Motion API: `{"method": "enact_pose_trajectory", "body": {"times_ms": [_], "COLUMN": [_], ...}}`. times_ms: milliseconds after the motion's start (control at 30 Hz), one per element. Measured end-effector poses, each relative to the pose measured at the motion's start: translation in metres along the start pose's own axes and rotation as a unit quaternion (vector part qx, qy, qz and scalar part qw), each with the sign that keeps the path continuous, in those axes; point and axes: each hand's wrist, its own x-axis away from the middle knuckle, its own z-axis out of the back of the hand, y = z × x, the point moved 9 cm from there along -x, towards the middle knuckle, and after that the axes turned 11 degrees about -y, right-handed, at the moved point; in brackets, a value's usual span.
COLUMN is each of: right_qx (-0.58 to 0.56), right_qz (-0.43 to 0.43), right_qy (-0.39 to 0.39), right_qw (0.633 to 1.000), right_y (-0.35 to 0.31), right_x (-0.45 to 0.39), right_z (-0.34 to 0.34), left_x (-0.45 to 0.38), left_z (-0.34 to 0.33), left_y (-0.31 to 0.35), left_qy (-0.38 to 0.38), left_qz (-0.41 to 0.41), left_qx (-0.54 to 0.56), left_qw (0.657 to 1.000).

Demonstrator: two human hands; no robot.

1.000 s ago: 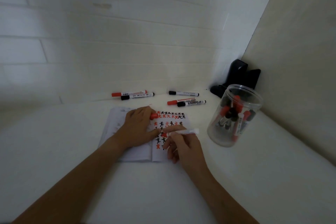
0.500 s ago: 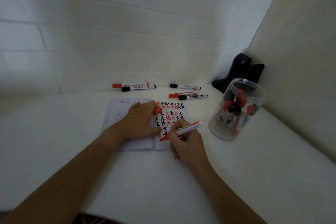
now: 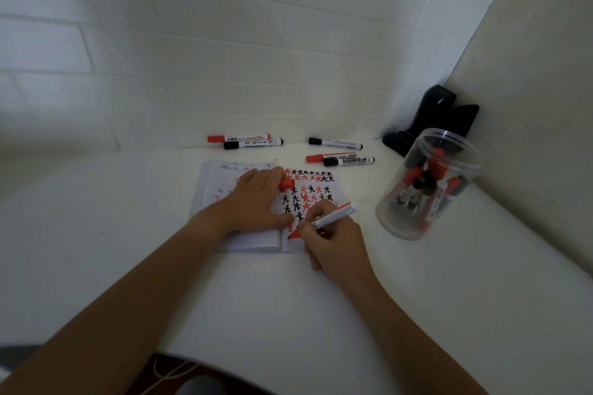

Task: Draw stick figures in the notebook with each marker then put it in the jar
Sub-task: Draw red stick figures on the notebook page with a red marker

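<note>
An open notebook lies on the white table, its right page covered with rows of red and black stick figures. My right hand grips an uncapped red marker, tip down on the page's lower part. My left hand rests on the notebook and holds the red cap between its fingers. A clear plastic jar with several red and black markers inside stands to the right.
Five capped markers lie near the wall: a red and a black one on the left, a black one, a red one and another black on the right. A black object sits in the corner.
My right hand has turned the marker and lowered its red tip onto the lower part of the page. The view has shifted slightly; my left hand stays on the notebook.
</note>
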Motion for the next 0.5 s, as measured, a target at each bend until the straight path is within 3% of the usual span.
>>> {"method": "enact_pose_trajectory", "body": {"times_ms": [233,500], "right_qx": [-0.001,-0.010], "right_qz": [-0.023,-0.020], "right_qy": [0.031,0.009], "right_qw": [0.999,1.000], "right_y": [0.007,0.005], "right_x": [0.001,-0.001], "right_z": [0.009,0.004], "left_x": [0.002,0.000], "left_z": [-0.009,-0.014], "left_y": [0.004,0.001], "left_qy": [0.003,0.007], "left_qz": [-0.016,-0.026], "left_qx": [-0.081,-0.079], "left_qw": [0.997,0.997]}}
